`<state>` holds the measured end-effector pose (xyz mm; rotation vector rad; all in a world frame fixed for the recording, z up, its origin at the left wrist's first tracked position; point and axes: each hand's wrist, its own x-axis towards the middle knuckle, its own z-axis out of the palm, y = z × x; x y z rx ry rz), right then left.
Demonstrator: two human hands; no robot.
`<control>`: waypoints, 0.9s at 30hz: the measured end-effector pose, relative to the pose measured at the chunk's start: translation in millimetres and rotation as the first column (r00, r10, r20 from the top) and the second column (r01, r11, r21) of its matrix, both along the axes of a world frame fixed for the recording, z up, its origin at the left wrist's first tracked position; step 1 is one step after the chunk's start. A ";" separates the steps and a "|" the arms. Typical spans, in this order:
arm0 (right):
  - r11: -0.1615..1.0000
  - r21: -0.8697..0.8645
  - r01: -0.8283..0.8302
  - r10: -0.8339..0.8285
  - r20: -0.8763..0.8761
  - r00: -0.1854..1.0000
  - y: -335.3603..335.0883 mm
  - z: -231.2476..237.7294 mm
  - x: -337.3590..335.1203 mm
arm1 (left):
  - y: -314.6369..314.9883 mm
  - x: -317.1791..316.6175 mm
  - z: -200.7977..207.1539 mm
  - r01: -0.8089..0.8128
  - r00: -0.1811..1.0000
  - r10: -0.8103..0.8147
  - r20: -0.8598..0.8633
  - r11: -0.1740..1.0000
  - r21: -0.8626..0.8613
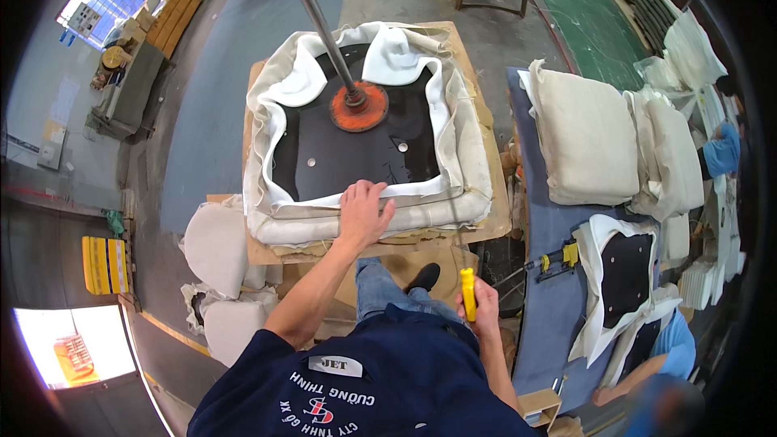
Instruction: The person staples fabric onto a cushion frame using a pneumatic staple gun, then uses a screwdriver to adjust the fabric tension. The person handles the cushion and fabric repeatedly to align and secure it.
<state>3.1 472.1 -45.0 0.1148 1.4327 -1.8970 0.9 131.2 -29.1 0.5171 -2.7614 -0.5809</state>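
A seat cushion in cream fabric lies underside up in front of me. Its white cloth edge is folded around a black base panel with small round holes. From above, a metal rod with a round orange pad stands against the panel. My left hand rests on the near edge of the cushion, fingers spread over the white cloth. Off the cushion's near right corner, my right hand grips a yellow-handled tool. A thin shaft seems to run up from it, too faint to make out its tip.
A wooden board lies beneath the cushion. On the blue table at right are cream cushions, a yellow-and-black tool and another black panel. Beside it works a person in blue. Cushion pieces lie at left.
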 end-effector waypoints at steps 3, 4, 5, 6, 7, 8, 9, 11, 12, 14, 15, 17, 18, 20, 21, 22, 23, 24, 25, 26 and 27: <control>0.998 -0.007 -0.057 0.057 0.024 0.998 -1.8 -0.2 7.7 | -11.0 -0.8 -1.6 -0.017 1.000 0.018 -0.011 0.998 0.068; 0.997 0.002 -0.075 0.075 0.028 0.997 -2.5 1.7 7.0 | -14.5 -1.7 0.4 -0.017 1.000 0.017 -0.005 0.997 0.080; 0.996 0.011 -0.093 0.093 0.031 0.995 -2.9 3.1 5.8 | -16.3 -4.3 -1.7 -0.024 0.995 0.027 -0.101 0.999 0.030; 0.995 0.022 -0.101 0.101 0.006 0.995 -1.6 3.3 3.5 | -16.4 -4.2 -1.9 -0.037 0.994 0.033 -0.108 0.999 -0.033; 0.994 0.033 -0.108 0.109 -0.020 0.994 0.5 3.6 -0.8 | -16.6 -4.4 0.1 -0.050 0.992 0.039 -0.117 0.994 -0.096; 0.992 0.044 -0.116 0.118 -0.046 0.992 2.1 4.2 -4.6 | -17.0 -4.5 1.1 -0.064 0.991 0.044 -0.126 0.985 -0.158; 0.993 0.060 -0.104 0.106 -0.042 0.993 3.3 5.3 -7.0 | -18.9 -4.0 0.7 -0.053 0.995 0.039 -0.092 0.986 -0.158; 0.993 0.079 -0.092 0.098 -0.080 0.992 4.2 6.1 -12.8 | -24.2 -0.4 -1.0 -0.037 0.999 0.033 -0.022 0.987 -0.155; 0.992 0.089 -0.088 0.097 -0.099 0.990 4.2 6.5 -13.4 | -26.1 1.1 -2.7 -0.026 1.000 0.026 -0.001 0.991 -0.134; 0.995 0.071 -0.073 0.080 -0.099 0.992 0.0 6.0 -16.4 | -35.5 -3.3 -5.0 -0.006 1.000 0.009 0.025 0.994 -0.106; 0.994 0.073 -0.079 0.086 -0.095 0.992 0.2 6.3 -15.6 | -38.3 -0.7 -8.9 0.005 1.000 -0.001 0.031 0.995 -0.101; 0.992 0.078 -0.099 0.109 -0.141 0.984 -5.8 2.9 -18.5 | -47.0 -1.9 -12.3 0.040 0.999 -0.038 0.021 0.993 -0.111; 0.991 0.090 -0.098 0.109 -0.117 0.987 -8.3 2.8 -16.5 | -49.8 1.2 -11.4 0.042 0.999 -0.040 0.016 0.991 -0.125; 0.989 0.084 -0.126 0.135 -0.112 0.985 -13.6 3.2 -16.9 | -52.5 3.5 -7.4 0.054 0.998 -0.057 -0.009 0.986 -0.160; 0.988 0.078 -0.134 0.143 -0.122 0.982 -17.0 4.8 -16.8 | -55.9 3.2 -6.4 0.061 0.997 -0.068 -0.035 0.986 -0.158; 0.985 0.084 -0.148 0.157 -0.115 0.981 -17.6 7.9 -12.7 | -55.5 10.2 -8.0 0.066 0.996 -0.074 -0.047 0.988 -0.142; 0.984 0.074 -0.165 0.171 -0.082 0.982 -20.2 11.5 -13.2 | -59.3 10.7 -9.5 0.072 0.995 -0.080 -0.059 0.989 -0.127; 0.983 0.065 -0.173 0.179 -0.096 0.979 -25.1 12.6 -18.5 | -67.2 3.8 -10.7 0.072 0.994 -0.083 -0.071 0.987 -0.147; 0.980 0.067 -0.186 0.192 -0.097 0.977 -26.8 13.1 -18.6 | -71.3 2.7 -14.3 0.070 0.994 -0.083 -0.074 0.986 -0.154; 0.975 0.073 -0.210 0.216 -0.083 0.973 -26.5 12.6 -16.2 | -72.3 7.7 -16.5 0.061 0.995 -0.071 -0.063 0.986 -0.154; 0.973 0.091 -0.212 0.221 -0.101 0.970 -27.5 12.5 -16.1 | -77.0 8.6 -18.1 0.105 0.983 -0.132 -0.127 0.974 -0.199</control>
